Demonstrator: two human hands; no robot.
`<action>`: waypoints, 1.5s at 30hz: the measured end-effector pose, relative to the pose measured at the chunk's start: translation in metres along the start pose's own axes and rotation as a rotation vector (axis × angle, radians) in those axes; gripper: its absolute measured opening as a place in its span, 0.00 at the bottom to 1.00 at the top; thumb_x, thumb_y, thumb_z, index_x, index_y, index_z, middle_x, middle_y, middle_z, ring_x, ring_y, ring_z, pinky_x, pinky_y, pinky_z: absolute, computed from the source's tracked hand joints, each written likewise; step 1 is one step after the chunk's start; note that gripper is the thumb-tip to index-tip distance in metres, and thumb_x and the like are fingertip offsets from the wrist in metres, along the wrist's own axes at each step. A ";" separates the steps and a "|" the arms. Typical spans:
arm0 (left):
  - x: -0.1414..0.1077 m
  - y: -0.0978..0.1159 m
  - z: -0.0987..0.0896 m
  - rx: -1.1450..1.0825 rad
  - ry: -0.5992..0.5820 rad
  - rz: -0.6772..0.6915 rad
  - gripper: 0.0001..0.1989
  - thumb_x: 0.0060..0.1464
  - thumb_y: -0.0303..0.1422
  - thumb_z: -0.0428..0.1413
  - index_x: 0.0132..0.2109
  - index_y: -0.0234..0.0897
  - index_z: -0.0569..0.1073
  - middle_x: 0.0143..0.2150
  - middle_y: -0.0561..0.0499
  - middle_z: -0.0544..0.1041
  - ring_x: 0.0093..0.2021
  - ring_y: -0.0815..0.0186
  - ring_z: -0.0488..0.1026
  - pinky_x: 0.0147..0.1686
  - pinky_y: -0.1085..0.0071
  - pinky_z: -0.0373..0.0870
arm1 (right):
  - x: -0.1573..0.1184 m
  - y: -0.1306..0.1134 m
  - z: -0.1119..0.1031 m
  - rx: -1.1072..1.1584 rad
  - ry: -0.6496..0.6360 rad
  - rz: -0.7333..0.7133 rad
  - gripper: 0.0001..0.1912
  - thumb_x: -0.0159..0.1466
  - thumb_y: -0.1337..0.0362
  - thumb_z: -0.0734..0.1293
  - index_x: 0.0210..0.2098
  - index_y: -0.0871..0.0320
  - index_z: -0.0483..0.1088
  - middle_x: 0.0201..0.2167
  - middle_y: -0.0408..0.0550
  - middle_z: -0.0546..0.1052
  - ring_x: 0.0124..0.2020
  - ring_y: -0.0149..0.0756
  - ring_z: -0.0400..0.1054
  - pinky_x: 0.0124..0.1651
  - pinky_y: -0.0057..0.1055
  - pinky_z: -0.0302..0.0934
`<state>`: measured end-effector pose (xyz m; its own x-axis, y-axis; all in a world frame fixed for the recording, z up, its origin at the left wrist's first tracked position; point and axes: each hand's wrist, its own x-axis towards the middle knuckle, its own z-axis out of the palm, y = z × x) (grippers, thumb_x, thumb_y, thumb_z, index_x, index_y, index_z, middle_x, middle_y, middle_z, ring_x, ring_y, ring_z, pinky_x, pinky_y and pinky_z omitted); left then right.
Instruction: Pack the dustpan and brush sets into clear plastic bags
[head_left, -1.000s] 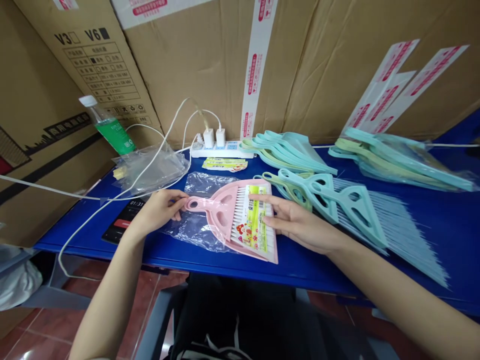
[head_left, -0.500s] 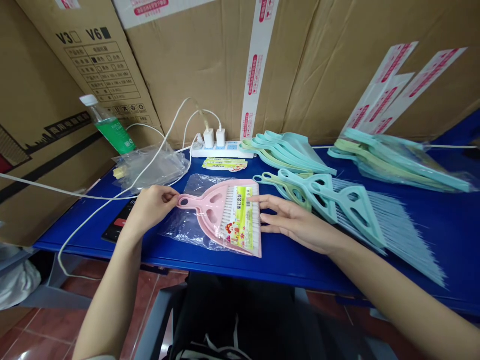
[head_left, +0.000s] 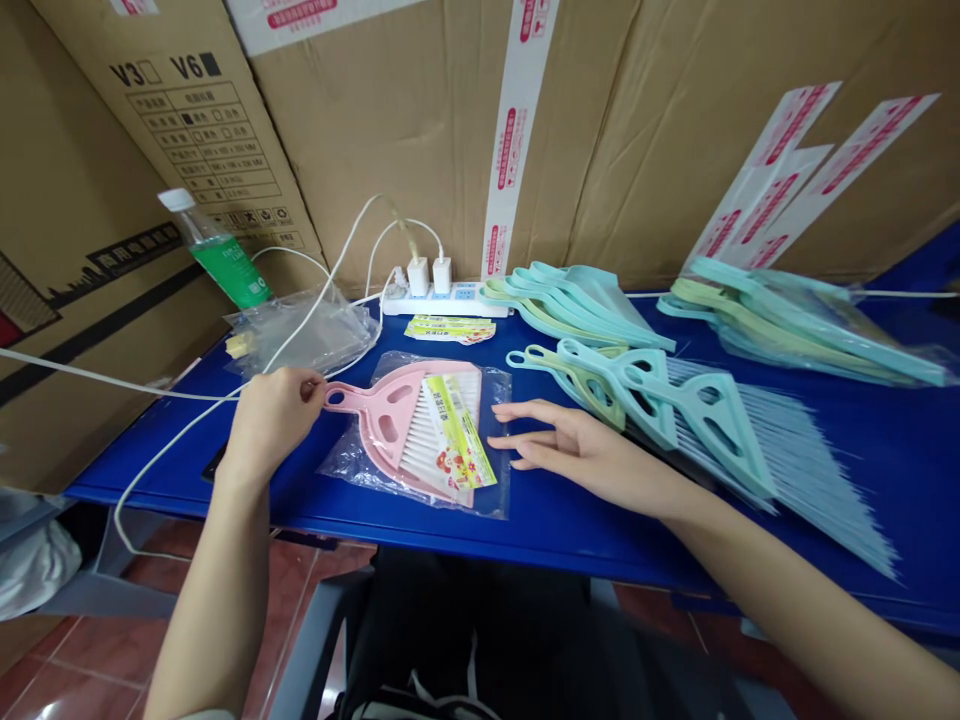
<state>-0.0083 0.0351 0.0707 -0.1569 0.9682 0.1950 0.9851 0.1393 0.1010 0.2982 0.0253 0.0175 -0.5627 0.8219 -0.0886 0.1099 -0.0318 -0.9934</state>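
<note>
My left hand (head_left: 279,415) pinches the ring end of the handle of a small pink dustpan (head_left: 388,400). A matching brush with white bristles (head_left: 420,440) lies in the pan. A yellow-green label card (head_left: 460,430) sits askew across the bristles. Under and around the set spreads a clear plastic bag (head_left: 495,500); whether the pan is inside or on top of it, I cannot fully tell. My right hand (head_left: 577,445) is open just right of the pan, fingers stretched toward the bag's right edge.
Blue-green and yellow-green dustpans (head_left: 570,300) and brushes (head_left: 810,470) lie at the right, with bagged sets (head_left: 810,320) behind. A power strip (head_left: 465,298), spare label cards (head_left: 450,328), clear bags (head_left: 300,335), a tilted bottle (head_left: 229,265) and loose white cables stand at the back left.
My left hand has drawn the pink dustpan and brush leftward. The label card has turned askew, and more of the bag shows at the right. My right hand's fingers are now off the card.
</note>
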 end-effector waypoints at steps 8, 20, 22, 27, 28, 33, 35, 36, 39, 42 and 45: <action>-0.003 0.008 -0.010 0.136 -0.072 -0.135 0.13 0.57 0.31 0.50 0.41 0.38 0.80 0.39 0.40 0.82 0.43 0.47 0.78 0.35 0.63 0.67 | -0.001 0.001 0.002 -0.269 0.034 -0.122 0.19 0.64 0.59 0.63 0.52 0.58 0.73 0.58 0.57 0.69 0.49 0.43 0.76 0.42 0.33 0.74; -0.021 0.008 0.027 0.024 0.341 0.307 0.16 0.61 0.29 0.47 0.45 0.36 0.80 0.42 0.39 0.76 0.42 0.50 0.73 0.44 0.55 0.71 | 0.008 0.010 0.009 -1.059 0.067 -0.586 0.16 0.68 0.65 0.63 0.52 0.60 0.75 0.56 0.54 0.76 0.63 0.49 0.63 0.61 0.50 0.62; -0.022 0.006 0.034 -0.006 0.392 0.398 0.16 0.61 0.29 0.46 0.42 0.37 0.80 0.43 0.40 0.76 0.41 0.52 0.72 0.43 0.56 0.71 | 0.009 0.011 0.009 -1.087 0.065 -0.587 0.16 0.69 0.64 0.63 0.52 0.61 0.75 0.56 0.55 0.76 0.62 0.49 0.64 0.60 0.50 0.63; -0.025 0.010 0.038 -0.161 0.340 0.630 0.16 0.64 0.28 0.46 0.44 0.40 0.79 0.42 0.44 0.77 0.42 0.58 0.72 0.43 0.60 0.72 | 0.007 0.010 0.011 -1.132 0.103 -0.610 0.17 0.70 0.62 0.61 0.51 0.63 0.75 0.50 0.61 0.75 0.54 0.50 0.68 0.54 0.49 0.66; -0.026 0.012 0.039 -0.190 0.307 0.676 0.16 0.64 0.27 0.45 0.45 0.40 0.79 0.42 0.45 0.78 0.42 0.59 0.73 0.43 0.61 0.72 | 0.006 0.010 0.012 -1.145 0.109 -0.603 0.17 0.70 0.62 0.61 0.52 0.63 0.75 0.48 0.62 0.75 0.52 0.50 0.68 0.52 0.49 0.67; -0.029 0.014 0.044 -0.229 0.222 0.788 0.18 0.64 0.26 0.43 0.47 0.38 0.78 0.46 0.46 0.81 0.47 0.60 0.74 0.46 0.61 0.71 | 0.006 0.007 0.017 -1.214 0.084 -0.535 0.22 0.70 0.59 0.60 0.58 0.63 0.70 0.50 0.62 0.75 0.52 0.53 0.64 0.49 0.52 0.65; -0.029 0.013 0.045 -0.228 0.203 0.783 0.18 0.64 0.26 0.43 0.47 0.38 0.78 0.46 0.46 0.81 0.47 0.60 0.75 0.47 0.61 0.71 | 0.006 0.007 0.018 -1.217 0.068 -0.506 0.24 0.70 0.58 0.59 0.61 0.61 0.67 0.53 0.61 0.74 0.53 0.54 0.63 0.48 0.52 0.64; -0.029 0.013 0.045 -0.224 0.194 0.781 0.18 0.64 0.25 0.43 0.47 0.38 0.78 0.46 0.47 0.81 0.47 0.59 0.75 0.47 0.61 0.71 | 0.005 0.006 0.019 -1.214 0.061 -0.496 0.24 0.70 0.57 0.59 0.62 0.60 0.67 0.54 0.60 0.74 0.53 0.54 0.62 0.48 0.52 0.63; -0.029 0.013 0.046 -0.210 0.192 0.793 0.19 0.63 0.25 0.43 0.47 0.38 0.79 0.45 0.46 0.82 0.47 0.59 0.75 0.45 0.60 0.72 | 0.005 0.006 0.019 -1.213 0.046 -0.486 0.24 0.70 0.56 0.60 0.62 0.60 0.67 0.53 0.61 0.74 0.53 0.54 0.62 0.49 0.52 0.62; -0.029 0.013 0.046 -0.207 0.211 0.809 0.19 0.63 0.25 0.44 0.47 0.37 0.79 0.45 0.46 0.82 0.46 0.58 0.75 0.44 0.60 0.73 | 0.004 0.006 0.020 -1.220 0.045 -0.488 0.26 0.69 0.56 0.60 0.61 0.63 0.67 0.54 0.63 0.73 0.54 0.55 0.62 0.50 0.52 0.61; -0.029 0.014 0.047 -0.207 0.224 0.819 0.18 0.63 0.25 0.44 0.47 0.36 0.79 0.45 0.46 0.82 0.46 0.58 0.75 0.45 0.60 0.73 | 0.004 0.007 0.021 -1.222 0.041 -0.479 0.25 0.69 0.56 0.60 0.61 0.63 0.67 0.59 0.62 0.71 0.58 0.58 0.59 0.52 0.54 0.60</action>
<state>0.0129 0.0185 0.0208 0.5633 0.6806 0.4686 0.7648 -0.6441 0.0162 0.2795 0.0169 0.0091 -0.7302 0.6250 0.2761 0.5860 0.7806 -0.2173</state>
